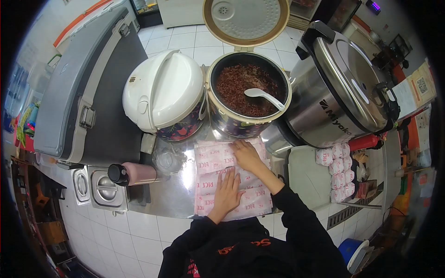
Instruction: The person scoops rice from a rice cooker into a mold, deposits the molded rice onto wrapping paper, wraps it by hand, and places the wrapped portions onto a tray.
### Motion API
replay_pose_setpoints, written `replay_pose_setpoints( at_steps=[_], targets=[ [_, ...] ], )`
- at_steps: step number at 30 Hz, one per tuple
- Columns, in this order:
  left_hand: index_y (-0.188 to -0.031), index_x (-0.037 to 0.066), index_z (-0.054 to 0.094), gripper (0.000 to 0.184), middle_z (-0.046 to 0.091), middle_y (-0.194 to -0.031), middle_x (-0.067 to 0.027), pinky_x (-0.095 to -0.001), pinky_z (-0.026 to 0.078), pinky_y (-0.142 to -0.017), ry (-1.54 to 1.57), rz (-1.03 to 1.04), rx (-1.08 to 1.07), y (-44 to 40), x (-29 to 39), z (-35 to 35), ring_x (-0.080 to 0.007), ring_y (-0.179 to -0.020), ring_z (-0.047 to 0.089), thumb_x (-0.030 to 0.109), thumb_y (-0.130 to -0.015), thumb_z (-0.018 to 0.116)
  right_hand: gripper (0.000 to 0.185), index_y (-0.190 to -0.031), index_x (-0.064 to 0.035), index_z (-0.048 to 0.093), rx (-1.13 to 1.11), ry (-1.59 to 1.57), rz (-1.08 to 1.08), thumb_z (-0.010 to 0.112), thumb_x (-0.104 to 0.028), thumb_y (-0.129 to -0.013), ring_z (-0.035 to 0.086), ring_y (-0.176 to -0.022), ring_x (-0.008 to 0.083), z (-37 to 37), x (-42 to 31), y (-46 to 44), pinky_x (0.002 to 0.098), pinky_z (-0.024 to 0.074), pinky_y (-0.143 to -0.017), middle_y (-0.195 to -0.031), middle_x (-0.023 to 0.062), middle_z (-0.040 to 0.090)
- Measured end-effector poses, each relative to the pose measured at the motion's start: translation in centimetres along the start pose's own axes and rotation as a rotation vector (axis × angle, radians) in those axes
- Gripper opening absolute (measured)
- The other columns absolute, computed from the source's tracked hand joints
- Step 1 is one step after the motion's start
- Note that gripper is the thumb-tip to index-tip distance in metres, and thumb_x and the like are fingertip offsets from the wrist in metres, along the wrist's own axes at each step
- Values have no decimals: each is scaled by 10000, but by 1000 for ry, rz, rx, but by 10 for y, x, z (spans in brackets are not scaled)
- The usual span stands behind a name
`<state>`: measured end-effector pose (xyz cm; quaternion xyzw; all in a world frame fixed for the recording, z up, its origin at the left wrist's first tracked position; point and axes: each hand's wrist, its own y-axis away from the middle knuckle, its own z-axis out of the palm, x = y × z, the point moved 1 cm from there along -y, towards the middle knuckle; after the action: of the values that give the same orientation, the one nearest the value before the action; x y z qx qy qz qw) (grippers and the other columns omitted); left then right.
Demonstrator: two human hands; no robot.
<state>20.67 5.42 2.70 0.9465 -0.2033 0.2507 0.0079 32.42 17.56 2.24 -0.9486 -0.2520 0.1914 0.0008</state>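
Sheets of wrapping paper printed with pink "RICE" lettering lie on the steel counter in front of me. My left hand rests flat on their middle, fingers stretched out. Farther up, near the far edge of the sheets, my right hand lies palm down with fingers extended. Neither hand visibly grips anything. Just beyond the paper stands an open rice cooker filled with reddish-brown rice. A white rice paddle lies on that rice, its handle towards the right rim.
To the left are a closed white-lidded cooker, a grey cooler box, a pink bottle and lidded steel pans. At right stand a large Miyako cooker and a tray with several wrapped packets.
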Motion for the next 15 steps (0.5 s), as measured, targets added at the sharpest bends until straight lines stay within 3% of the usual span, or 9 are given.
replay_pose_setpoints(
  at_steps=[4, 6, 10, 12, 15],
  targets=[
    [-1241, -1, 378, 586, 328, -1321, -184, -478, 160, -1034, -21, -4, 6, -3, -3, -1, -316, -1241, 287, 350, -791, 507, 290, -986, 22, 543, -60, 39, 2, 481, -28, -707, 484, -1052, 332, 13, 4, -14, 391, 382, -886, -1043, 184, 535],
    [-1242, -1, 377, 588, 341, -1310, -177, -477, 167, -1031, -28, -9, 6, -6, -3, -3, -313, -1234, 297, 354, -792, 506, 288, -976, -12, 543, -138, 18, 53, 555, -63, -693, 527, -946, 349, 14, 7, -19, 397, 425, -822, -1013, 165, 531],
    [-1247, -2, 372, 600, 370, -1284, -161, -476, 184, -1023, -53, -1, 11, -8, -6, -4, -304, -1214, 320, 367, -792, 503, 208, -885, -24, 596, -224, -120, 105, 567, -72, -685, 566, -848, 330, 1, 3, -20, 391, 451, -759, -932, 148, 572],
    [-1248, -2, 370, 603, 373, -1279, -163, -477, 190, -1018, -45, 3, 17, -8, -6, -3, -303, -1211, 323, 370, -793, 502, 116, -771, -30, 629, -123, -139, 13, 572, -76, -681, 583, -784, 305, -5, 0, -18, 382, 458, -729, -821, 116, 605],
    [-1251, -5, 366, 606, 380, -1268, -165, -480, 204, -1007, -24, 14, 18, -9, -9, -5, -304, -1204, 329, 371, -795, 499, 98, -730, -31, 638, -7, -247, -21, 582, -84, -670, 588, -742, 294, -20, -9, -10, 379, 466, -696, -744, 103, 613]
  ],
)
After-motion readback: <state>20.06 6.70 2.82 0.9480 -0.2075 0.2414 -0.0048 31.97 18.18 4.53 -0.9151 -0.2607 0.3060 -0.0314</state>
